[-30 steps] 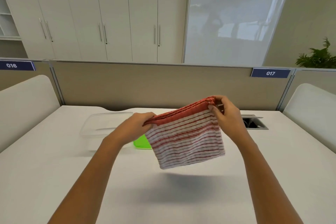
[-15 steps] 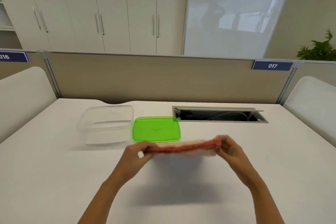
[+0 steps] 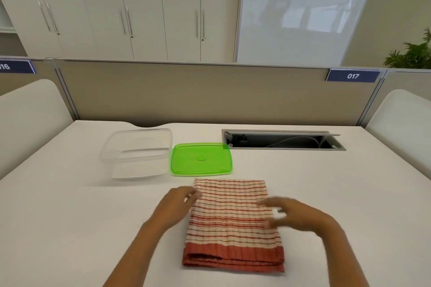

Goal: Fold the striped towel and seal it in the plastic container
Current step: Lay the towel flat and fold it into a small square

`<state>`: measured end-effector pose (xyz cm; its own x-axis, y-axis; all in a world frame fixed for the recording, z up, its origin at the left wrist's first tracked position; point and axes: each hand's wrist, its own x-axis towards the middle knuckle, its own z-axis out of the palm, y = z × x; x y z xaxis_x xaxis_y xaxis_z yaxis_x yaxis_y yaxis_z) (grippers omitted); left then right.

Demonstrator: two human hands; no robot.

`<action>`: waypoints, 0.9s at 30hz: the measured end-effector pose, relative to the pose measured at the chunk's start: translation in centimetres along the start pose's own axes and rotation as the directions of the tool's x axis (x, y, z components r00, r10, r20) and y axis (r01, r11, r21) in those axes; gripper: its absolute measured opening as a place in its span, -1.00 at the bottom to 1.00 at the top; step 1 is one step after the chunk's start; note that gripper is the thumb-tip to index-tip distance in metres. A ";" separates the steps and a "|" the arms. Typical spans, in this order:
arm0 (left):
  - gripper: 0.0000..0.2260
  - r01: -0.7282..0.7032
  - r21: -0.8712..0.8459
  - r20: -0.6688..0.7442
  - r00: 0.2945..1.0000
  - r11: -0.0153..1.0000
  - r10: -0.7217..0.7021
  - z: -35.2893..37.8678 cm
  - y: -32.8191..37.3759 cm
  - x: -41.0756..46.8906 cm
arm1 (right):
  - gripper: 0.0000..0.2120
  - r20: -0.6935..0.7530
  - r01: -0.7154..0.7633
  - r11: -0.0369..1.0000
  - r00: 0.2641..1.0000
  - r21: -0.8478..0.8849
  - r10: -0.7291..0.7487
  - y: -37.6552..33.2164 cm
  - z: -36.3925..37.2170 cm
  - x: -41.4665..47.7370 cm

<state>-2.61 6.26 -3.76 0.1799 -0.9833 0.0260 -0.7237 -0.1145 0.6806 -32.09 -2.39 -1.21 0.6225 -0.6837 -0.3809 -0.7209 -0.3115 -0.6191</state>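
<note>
One striped towel (image 3: pixel 233 223) is laid flat on the white worktop (image 3: pixel 70 228), folded into a layered rectangle; red and cream stripes cover it, and a solid red band runs along its near edge. Two hands are seen, both blurred: the left hand (image 3: pixel 178 205) rests open at the towel's left edge, the right hand (image 3: pixel 295 215) is spread open over its right edge. Beyond the towel, one green lid (image 3: pixel 201 158) lies flat just beside one clear, uncovered plastic container (image 3: pixel 137 152). One open cable hatch (image 3: pixel 283 140) is set further right.
</note>
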 end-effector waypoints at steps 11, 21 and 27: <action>-0.54 0.128 0.420 -0.134 0.988 0.898 -0.077 8.9 -1.7 1.6 | -0.45 -0.541 -0.221 0.922 0.841 -0.318 0.015 -0.1 9.5 8.8; -0.47 0.352 -0.298 -0.158 0.898 0.887 -0.410 5.5 -0.2 4.0 | -0.24 -0.589 -0.329 0.911 0.696 0.248 0.412 0.4 5.2 8.7; -0.67 0.528 -0.662 0.154 0.790 0.532 -0.593 4.1 0.2 5.6 | -0.59 -0.323 -0.326 0.826 0.805 0.460 0.497 0.9 2.4 9.3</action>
<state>-4.49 0.18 -6.45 0.4686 -0.7312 -0.4957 0.1515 -0.4863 0.8606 -26.20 -7.38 -6.94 0.0443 -0.9184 -0.3931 -0.6580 0.2692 -0.7032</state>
